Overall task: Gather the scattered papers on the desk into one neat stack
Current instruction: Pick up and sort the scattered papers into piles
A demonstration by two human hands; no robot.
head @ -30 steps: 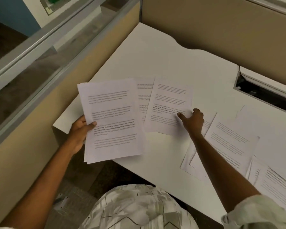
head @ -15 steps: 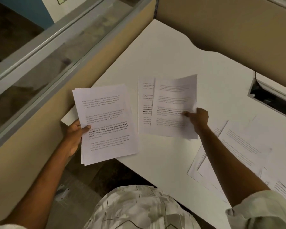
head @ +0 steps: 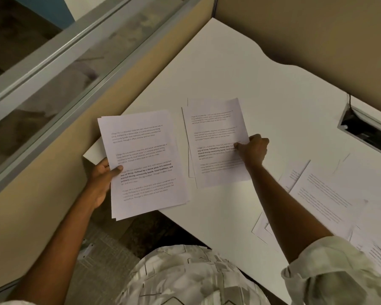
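Note:
My left hand (head: 102,178) grips a thin stack of printed papers (head: 144,159) by its left edge, holding it over the desk's near left corner. My right hand (head: 253,149) pinches the right edge of a single printed sheet (head: 218,137), which lies over another sheet (head: 188,150) on the white desk (head: 240,69); only a narrow strip of that lower sheet shows at the left. More loose sheets (head: 326,194) lie overlapping on the desk to the right, partly hidden by my right forearm.
A tan partition with a glass top (head: 59,69) borders the desk on the left, and another tan panel (head: 306,29) runs behind it. A dark cable slot (head: 361,126) opens in the desk at the right. Carpeted floor shows below the desk edge.
My right hand took hold of the sheet's right edge and slid it left over the neighbouring sheet. The held stack stayed in my left hand; the view shifted left.

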